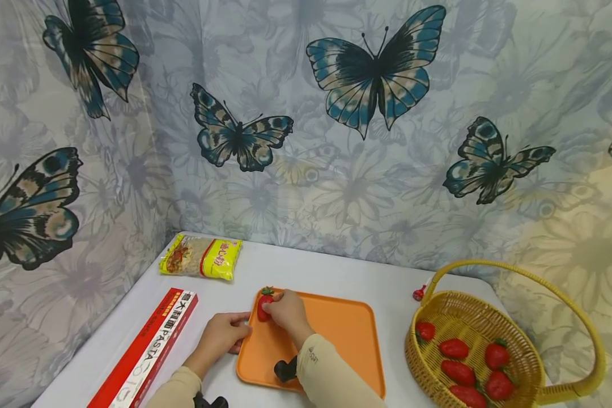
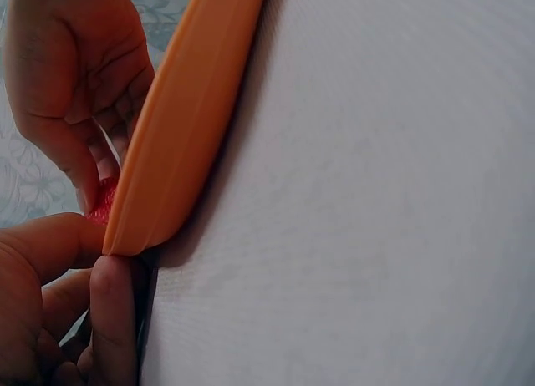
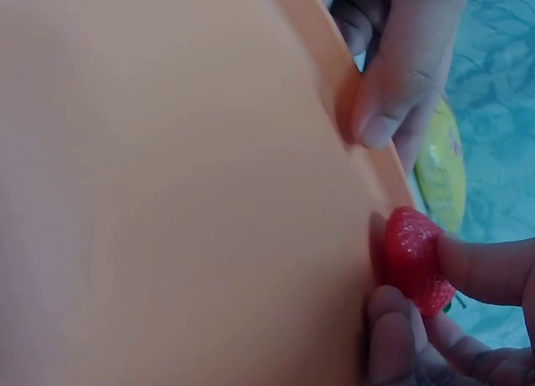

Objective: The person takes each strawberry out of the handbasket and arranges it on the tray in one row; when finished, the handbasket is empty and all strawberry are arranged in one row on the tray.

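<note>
An orange tray (image 1: 336, 334) lies on the white table. At its far left corner my right hand (image 1: 288, 315) pinches a red strawberry (image 3: 411, 256) with green leaves, thumb on one side and fingers on the other. The strawberry is low over the tray floor, close to the rim. My left hand (image 1: 223, 335) grips the tray's left edge, its thumb over the rim and its other fingers on the outer side, as the left wrist view shows.
Right of the tray stands a yellow wicker basket (image 1: 412, 362) with a tall handle and several strawberries (image 1: 458, 372). A small red wrapped item (image 1: 419, 293) lies behind it. A red-and-white pasta box (image 1: 148, 345) is at the left, a yellow food packet (image 1: 201, 256) at the back left.
</note>
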Action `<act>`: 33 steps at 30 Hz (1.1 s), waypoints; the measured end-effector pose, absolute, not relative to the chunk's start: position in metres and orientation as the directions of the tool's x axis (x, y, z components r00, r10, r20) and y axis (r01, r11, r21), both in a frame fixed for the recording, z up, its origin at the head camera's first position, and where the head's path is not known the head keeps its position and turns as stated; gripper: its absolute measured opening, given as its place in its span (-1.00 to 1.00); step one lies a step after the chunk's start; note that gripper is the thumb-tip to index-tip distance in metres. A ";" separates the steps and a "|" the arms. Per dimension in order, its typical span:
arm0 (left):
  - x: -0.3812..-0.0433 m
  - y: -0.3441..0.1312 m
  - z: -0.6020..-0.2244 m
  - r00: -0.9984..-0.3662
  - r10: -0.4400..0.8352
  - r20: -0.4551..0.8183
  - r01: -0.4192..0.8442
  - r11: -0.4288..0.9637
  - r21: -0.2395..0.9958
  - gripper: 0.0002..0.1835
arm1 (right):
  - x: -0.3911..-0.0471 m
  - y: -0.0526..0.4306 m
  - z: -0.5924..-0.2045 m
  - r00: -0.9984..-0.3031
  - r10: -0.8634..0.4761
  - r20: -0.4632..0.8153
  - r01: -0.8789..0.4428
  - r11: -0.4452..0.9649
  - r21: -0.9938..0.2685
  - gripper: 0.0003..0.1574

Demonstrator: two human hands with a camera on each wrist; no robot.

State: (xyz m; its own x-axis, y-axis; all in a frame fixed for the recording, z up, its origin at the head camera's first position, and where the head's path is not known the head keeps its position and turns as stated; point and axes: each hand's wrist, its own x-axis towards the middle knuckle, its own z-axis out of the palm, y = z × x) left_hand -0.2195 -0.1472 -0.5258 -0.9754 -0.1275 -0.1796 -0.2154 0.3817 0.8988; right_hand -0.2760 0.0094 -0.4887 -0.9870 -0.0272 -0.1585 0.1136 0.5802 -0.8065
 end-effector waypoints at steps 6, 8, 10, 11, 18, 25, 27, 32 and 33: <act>-0.222 -0.146 -0.524 -0.978 -0.121 -0.171 -0.205 0.381 0.901 -0.54 | -0.281 0.005 -0.487 -0.993 -0.032 -0.111 0.067 0.617 -0.784 -0.66; -0.222 -0.146 -0.524 -0.978 -0.118 -0.170 -0.203 0.382 0.902 -0.54 | -0.283 0.004 -0.487 -0.994 -0.034 -0.107 0.063 0.619 -0.783 -0.65; -0.223 -0.146 -0.524 -0.978 -0.115 -0.172 -0.203 0.384 0.901 -0.54 | -0.284 0.004 -0.486 -0.993 -0.028 -0.113 0.072 0.616 -0.784 -0.65; -0.223 -0.146 -0.524 -0.978 -0.114 -0.173 -0.204 0.385 0.900 -0.54 | -0.284 0.003 -0.486 -0.993 -0.025 -0.116 0.076 0.616 -0.784 -0.66; -0.223 -0.147 -0.525 -0.974 -0.132 -0.186 -0.223 0.389 0.894 -0.54 | -0.286 0.006 -0.486 -0.988 -0.039 -0.148 0.095 0.602 -0.793 -0.60; -0.219 -0.148 -0.527 -0.976 -0.130 -0.174 -0.211 0.388 0.897 -0.53 | -0.283 0.050 -0.461 -0.980 -0.055 -0.193 0.154 0.413 -0.898 -0.39; -0.219 -0.148 -0.527 -0.977 -0.129 -0.168 -0.205 0.382 0.901 -0.53 | -0.282 0.079 -0.444 -0.975 -0.114 -0.193 0.139 0.365 -0.921 -0.42; -0.219 -0.149 -0.528 -0.978 -0.128 -0.163 -0.200 0.375 0.905 -0.54 | -0.275 0.177 -0.397 -0.911 -0.352 -0.216 0.094 0.334 -0.938 -0.48; -0.219 -0.149 -0.527 -0.978 -0.127 -0.165 -0.201 0.373 0.906 -0.54 | -0.273 0.200 -0.389 -0.887 -0.402 -0.228 0.089 0.336 -0.938 -0.51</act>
